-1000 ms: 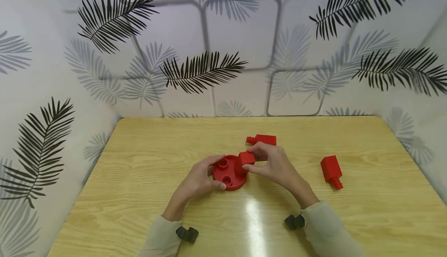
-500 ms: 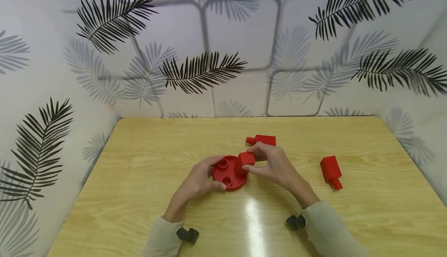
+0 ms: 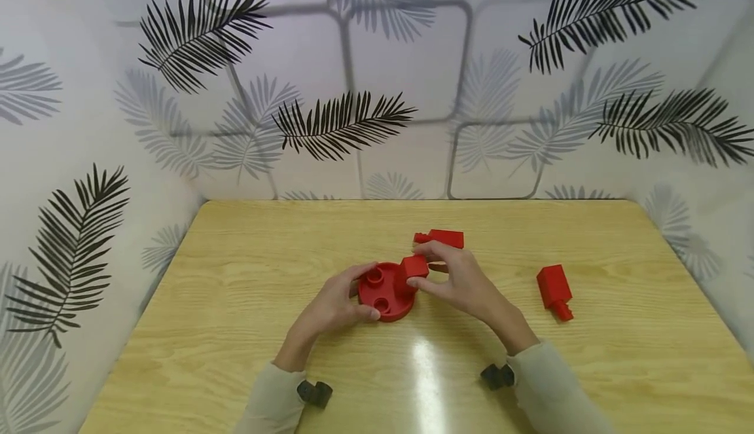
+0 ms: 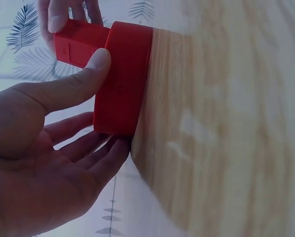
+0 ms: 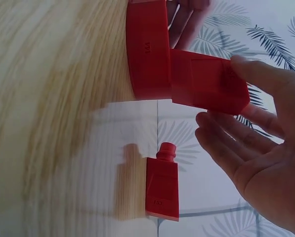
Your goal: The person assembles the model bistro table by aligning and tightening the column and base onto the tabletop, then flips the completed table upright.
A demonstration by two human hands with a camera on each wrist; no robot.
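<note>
A round, shallow red base with raised rings inside lies on the wooden table. My left hand holds it from the left, thumb on the near side of its wall and fingers around the far left side. A red rectangular block stands up from the right part of the base, leaning slightly to the right. My right hand pinches the block's upper end between thumb and fingers. In the right wrist view the block meets the base; its lower end is hidden inside the wall.
Just behind the right hand lies another red block, its ridged peg pointing left. A third red block lies farther right, peg toward the front. Leaf-patterned white sheeting rises behind the table.
</note>
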